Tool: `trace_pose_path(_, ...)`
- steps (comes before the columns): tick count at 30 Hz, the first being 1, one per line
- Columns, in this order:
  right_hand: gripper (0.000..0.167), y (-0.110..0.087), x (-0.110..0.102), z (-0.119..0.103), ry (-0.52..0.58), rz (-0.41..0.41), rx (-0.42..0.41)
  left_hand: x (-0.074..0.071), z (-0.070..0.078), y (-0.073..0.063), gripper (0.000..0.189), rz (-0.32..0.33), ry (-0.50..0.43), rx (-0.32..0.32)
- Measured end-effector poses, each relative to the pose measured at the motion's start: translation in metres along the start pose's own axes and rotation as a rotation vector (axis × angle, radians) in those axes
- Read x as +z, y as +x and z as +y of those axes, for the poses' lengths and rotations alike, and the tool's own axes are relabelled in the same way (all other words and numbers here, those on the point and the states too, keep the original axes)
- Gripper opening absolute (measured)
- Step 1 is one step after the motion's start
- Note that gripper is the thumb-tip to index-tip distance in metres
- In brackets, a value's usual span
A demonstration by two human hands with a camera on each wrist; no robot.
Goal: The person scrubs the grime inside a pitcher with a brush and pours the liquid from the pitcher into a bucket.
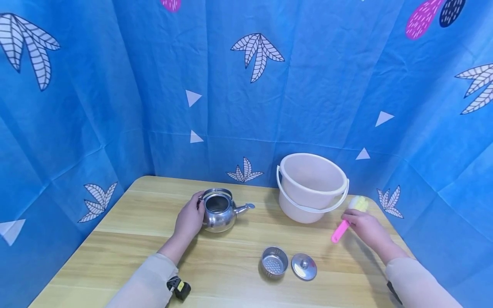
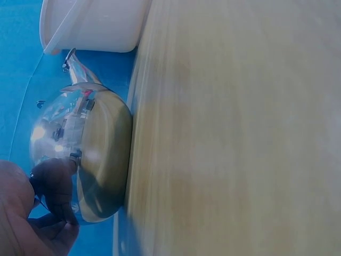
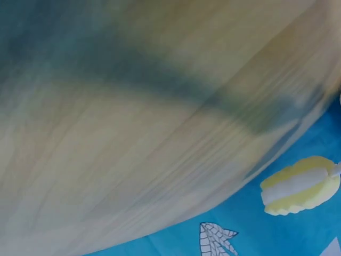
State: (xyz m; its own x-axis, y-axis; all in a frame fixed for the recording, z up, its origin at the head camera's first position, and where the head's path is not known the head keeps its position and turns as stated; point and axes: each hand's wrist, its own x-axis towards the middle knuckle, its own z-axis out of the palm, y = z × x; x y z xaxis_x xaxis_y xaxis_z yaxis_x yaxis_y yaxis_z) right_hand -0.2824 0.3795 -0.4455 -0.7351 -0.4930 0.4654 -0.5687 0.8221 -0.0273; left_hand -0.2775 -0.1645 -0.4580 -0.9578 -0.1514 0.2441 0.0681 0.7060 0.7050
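A shiny steel kettle point(image 1: 219, 218), lidless, sits on the left half of the table with its spout toward the right. My left hand point(image 1: 191, 216) holds it at the side opposite the spout; in the left wrist view the fingers point(image 2: 56, 237) curl close against the metal, partly hidden. Over the right side, my right hand point(image 1: 363, 226) grips a sponge brush point(image 1: 340, 231) by its pink handle. The brush's yellow and white head point(image 3: 298, 186) points away from me, and the right wrist view leaves the hand out.
A pale bucket point(image 1: 304, 205) with a white bail stands at the back, between the kettle and the brush. Nearer me lie a perforated steel strainer cup point(image 1: 274, 262) and a small round lid point(image 1: 304, 267). Blue patterned cloth point(image 1: 239, 107) surrounds the wooden table point(image 1: 127, 244).
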Motion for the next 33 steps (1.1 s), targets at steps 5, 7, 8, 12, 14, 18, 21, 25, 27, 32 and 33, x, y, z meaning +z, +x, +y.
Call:
trace_pose_path(5, 0.033, -0.001, 0.004, -0.002, -0.011, -0.114, -0.028, 0.0, 0.0, 0.0, 0.044, -0.003, 0.002, 0.001)
trace_pose_path(7, 0.033, -0.002, 0.006, -0.001, -0.024, -0.147, -0.043, 0.0, 0.0, 0.0, 0.043, -0.003, 0.002, 0.0)
trace_pose_path(8, 0.033, -0.002, 0.008, -0.001, -0.032, -0.154, -0.053, 0.0, -0.001, 0.0, 0.043, -0.003, 0.001, -0.001)
trace_pose_path(12, 0.031, -0.001, 0.009, -0.002, -0.047, -0.185, -0.061, 0.0, -0.001, 0.0, 0.043, -0.004, 0.0, -0.004)
trace_pose_path(14, 0.03, -0.001, 0.011, -0.002, -0.057, -0.199, -0.063, 0.0, -0.002, 0.0, 0.043, -0.003, -0.001, -0.006)
trace_pose_path(18, 0.029, 0.0, 0.015, -0.003, -0.072, -0.225, -0.09, 0.001, -0.002, 0.001, 0.043, -0.004, 0.0, -0.006)
trace_pose_path(21, 0.03, -0.001, 0.018, -0.003, -0.07, -0.235, -0.109, 0.001, -0.003, 0.001, 0.043, -0.004, 0.002, -0.006)
trace_pose_path(25, 0.029, -0.001, 0.021, -0.002, -0.078, -0.245, -0.125, 0.002, -0.004, 0.001, 0.043, -0.001, 0.002, -0.005)
trace_pose_path(27, 0.028, -0.001, 0.022, -0.002, -0.085, -0.255, -0.128, 0.002, -0.005, 0.001, 0.043, 0.001, 0.003, -0.002)
trace_pose_path(32, 0.027, 0.001, 0.023, -0.002, -0.091, -0.276, -0.106, 0.002, -0.004, 0.001, 0.043, 0.006, 0.003, 0.008)
trace_pose_path(33, 0.027, 0.001, 0.023, -0.002, -0.094, -0.277, -0.104, 0.002, -0.004, 0.001, 0.043, 0.006, 0.003, 0.01)
